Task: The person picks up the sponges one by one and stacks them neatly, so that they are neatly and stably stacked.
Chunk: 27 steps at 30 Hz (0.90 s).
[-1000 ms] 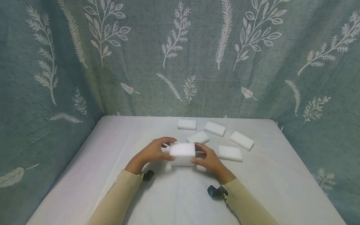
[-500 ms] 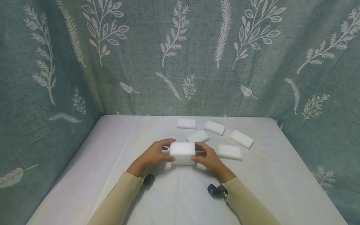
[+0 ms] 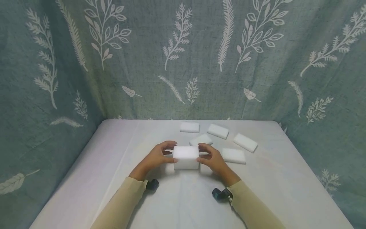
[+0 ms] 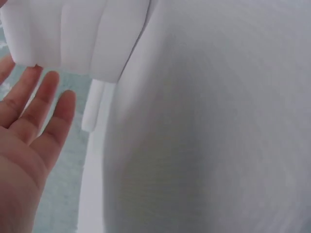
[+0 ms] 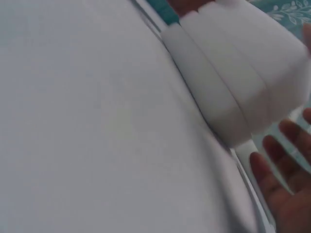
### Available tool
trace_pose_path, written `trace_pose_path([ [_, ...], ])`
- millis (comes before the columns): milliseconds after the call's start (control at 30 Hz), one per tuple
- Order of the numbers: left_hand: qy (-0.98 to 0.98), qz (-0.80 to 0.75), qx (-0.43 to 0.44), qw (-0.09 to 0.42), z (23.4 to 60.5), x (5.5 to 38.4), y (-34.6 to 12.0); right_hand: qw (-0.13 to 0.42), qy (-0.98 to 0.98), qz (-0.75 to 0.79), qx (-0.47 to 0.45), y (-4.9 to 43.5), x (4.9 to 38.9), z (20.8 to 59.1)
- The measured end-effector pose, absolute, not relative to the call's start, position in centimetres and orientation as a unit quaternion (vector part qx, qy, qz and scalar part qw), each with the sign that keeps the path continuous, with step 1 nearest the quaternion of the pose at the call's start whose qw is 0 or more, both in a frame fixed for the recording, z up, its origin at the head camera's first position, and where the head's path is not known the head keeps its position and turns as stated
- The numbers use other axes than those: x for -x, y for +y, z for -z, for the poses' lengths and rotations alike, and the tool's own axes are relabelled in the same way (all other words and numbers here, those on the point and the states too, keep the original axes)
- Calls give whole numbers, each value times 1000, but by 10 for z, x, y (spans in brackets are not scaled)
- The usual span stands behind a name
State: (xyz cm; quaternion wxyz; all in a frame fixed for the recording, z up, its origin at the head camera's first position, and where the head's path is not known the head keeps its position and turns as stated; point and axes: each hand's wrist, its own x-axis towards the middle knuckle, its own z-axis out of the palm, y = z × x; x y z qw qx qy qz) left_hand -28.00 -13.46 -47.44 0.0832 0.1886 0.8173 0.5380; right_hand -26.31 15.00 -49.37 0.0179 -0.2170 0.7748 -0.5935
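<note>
A neat stack of white foam sponges [image 3: 186, 157] stands on the white-covered table in the head view, its layers lying flat one on another. At its left end, my left hand [image 3: 158, 156] holds it with the thumb near the front corner and the index finger near the back. My right hand [image 3: 212, 159] holds the opposite end in the same way. In the left wrist view the remaining fingers [image 4: 41, 109] spread below the layered sponges [image 4: 77, 36]. The right wrist view shows three layers [image 5: 233, 73] pressed together, with loose fingers [image 5: 277, 160] beside them.
Several single white sponges lie scattered behind and right of the stack, the nearest sponge [image 3: 233, 156] close to my right hand. A green leaf-patterned curtain [image 3: 148, 63] encloses the table [image 3: 177, 203] at the back and sides. Each wrist carries a small black camera [image 3: 220, 194].
The stack and both hands stay almost in place. My left index finger has drawn back slightly from the stack's rear edge, and the head view shifts a little.
</note>
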Motion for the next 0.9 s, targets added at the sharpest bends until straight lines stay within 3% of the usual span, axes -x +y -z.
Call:
trace_pose_path([
  [267,777,-591,-192,99,482,282,-138,-61,841,501,195,168,299,489],
  [567,771,-599,-187,106,480,283,-138,8,939,247,238,173,333,465],
  [900,777,-596,-170,106,480,281,-140,64,954,176,233,170,354,465],
])
